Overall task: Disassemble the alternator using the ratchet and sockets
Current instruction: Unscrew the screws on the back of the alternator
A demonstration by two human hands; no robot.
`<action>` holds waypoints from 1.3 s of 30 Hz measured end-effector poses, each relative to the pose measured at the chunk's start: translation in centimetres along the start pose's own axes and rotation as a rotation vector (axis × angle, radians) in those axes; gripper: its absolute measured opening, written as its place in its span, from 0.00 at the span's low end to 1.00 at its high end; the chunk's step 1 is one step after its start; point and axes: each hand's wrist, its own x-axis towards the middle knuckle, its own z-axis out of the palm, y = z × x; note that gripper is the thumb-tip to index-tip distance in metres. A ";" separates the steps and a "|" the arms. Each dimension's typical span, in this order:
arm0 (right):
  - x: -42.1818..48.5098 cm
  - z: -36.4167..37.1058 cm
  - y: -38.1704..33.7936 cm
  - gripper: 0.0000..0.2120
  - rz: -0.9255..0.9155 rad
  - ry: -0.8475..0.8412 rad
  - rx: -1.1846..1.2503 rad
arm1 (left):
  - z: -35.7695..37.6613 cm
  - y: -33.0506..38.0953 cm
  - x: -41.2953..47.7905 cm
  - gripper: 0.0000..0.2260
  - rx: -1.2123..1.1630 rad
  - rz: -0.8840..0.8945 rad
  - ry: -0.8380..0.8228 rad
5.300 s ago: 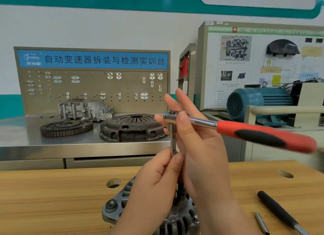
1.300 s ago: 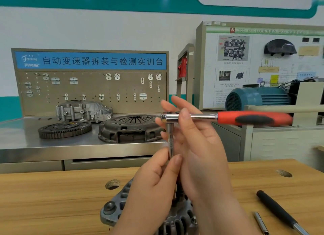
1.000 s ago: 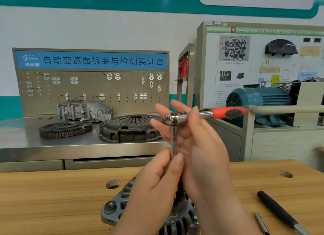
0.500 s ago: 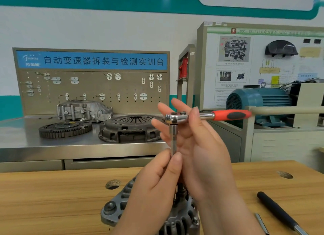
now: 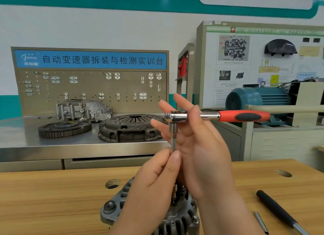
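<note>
**Alternator on the bench, ratchet stack standing on top of it**

Head view, the only one we have: the alternator (image 5: 180, 219) sits at the near edge of the wooden bench (image 5: 52, 199), low in the middle of the picture, ribbed housing facing up. Rising straight out of its centre is the extension bar (image 5: 174, 138), and the ratchet (image 5: 219, 115) is seated on top, its red-and-black handle pointing level to the right. The socket end is hidden behind the hands, so what it bites on cannot be told.

By my reading this is the loosening step on a fastener at the top of the housing. The next move calls for keeping the bar plumb and swinging the handle through an arc without letting the stack tip off the fastener.

Now the hands. The left hand (image 5: 152, 187) comes up from below, thumb and forefinger pinching the lower part of the extension bar to steady it. The right hand (image 5: 201, 147) stands upright beside the bar with its fingers straight and spread behind the ratchet head and its thumb laid across the neck. It braces the tool rather than wrapping it. Neither hand is on the red handle.

A black-handled tool (image 5: 273, 210) and a small metal bit (image 5: 261, 222) lie to the right on the bench. Behind, on a steel counter, rest a clutch cover (image 5: 129, 127) and a toothed flywheel (image 5: 64, 127).
</note>
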 end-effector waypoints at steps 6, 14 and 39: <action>-0.1 0.1 -0.1 0.24 0.041 -0.026 0.013 | 0.1 -0.1 0.1 0.15 0.016 0.008 -0.020; -0.2 0.3 0.3 0.16 -0.057 0.005 -0.133 | 0.1 -0.1 0.1 0.13 -0.019 -0.003 -0.012; 0.2 -0.2 -0.3 0.20 0.151 -0.020 0.145 | 0.2 0.0 0.0 0.12 0.076 0.023 -0.029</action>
